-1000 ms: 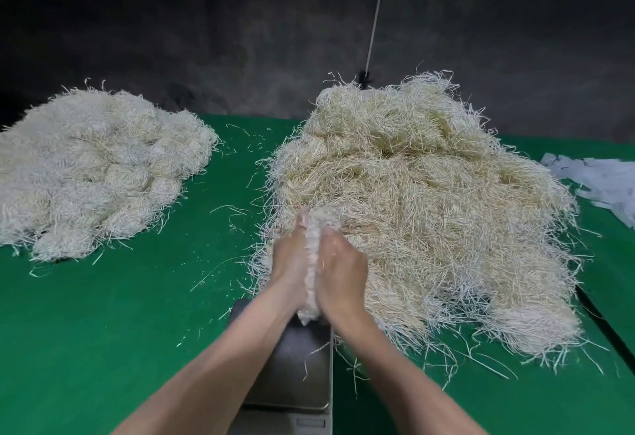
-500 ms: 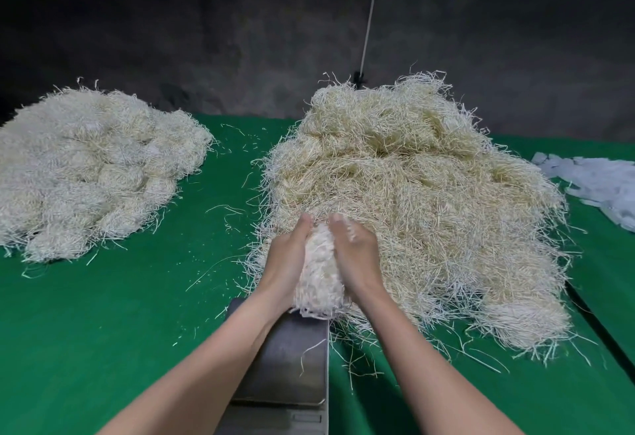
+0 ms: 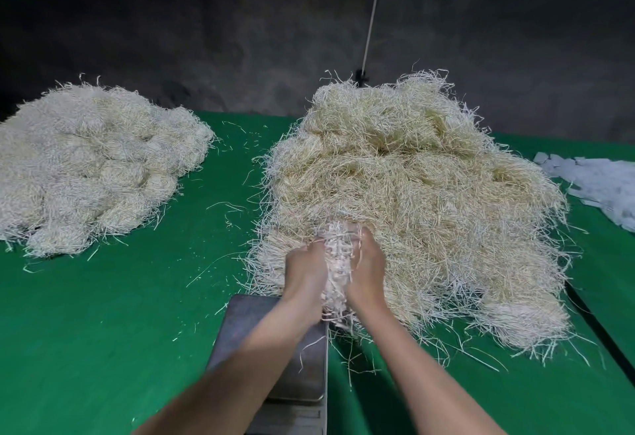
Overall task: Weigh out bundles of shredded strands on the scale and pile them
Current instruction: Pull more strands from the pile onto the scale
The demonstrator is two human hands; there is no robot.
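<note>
- Both hands are close together at the near edge of the heap. The left hand (image 3: pixel 304 273) and right hand (image 3: pixel 367 273) face each other, with only a bundle (image 3: pixel 338 263) of pale shredded strands between them.
- Each hand grips one side of the bundle, with its fingers curled into the strands. The fingertips are buried and blurred, so how far they wrap round cannot be told.
- The bundle stands roughly upright between the palms. Its top frays out above the knuckles, and its lower end hangs below the wrists.
- That lower end is over the far right corner of the scale (image 3: pixel 247 328). Whether it touches the grey platform cannot be told.
- The scale sits directly below the forearms, and the left forearm crosses over its platform. A single stray strand (image 3: pixel 311 345) lies on the metal.
- The bundle's far side touches the loose heap (image 3: pixel 429 194), a large yellowish mound beyond and to the right of the hands.
- A pile of rounded bundles (image 3: pixel 92 166) lies well apart to the left, out of reach of either hand.
- Green cloth (image 3: pixel 103 331) covers the table, with loose strands scattered between the two mounds.
- White scraps (image 3: pixel 598 184) lie at the right edge.
- A pale cord (image 3: pixel 372 12) hangs in front of the dark wall (image 3: pixel 171 22) behind.
</note>
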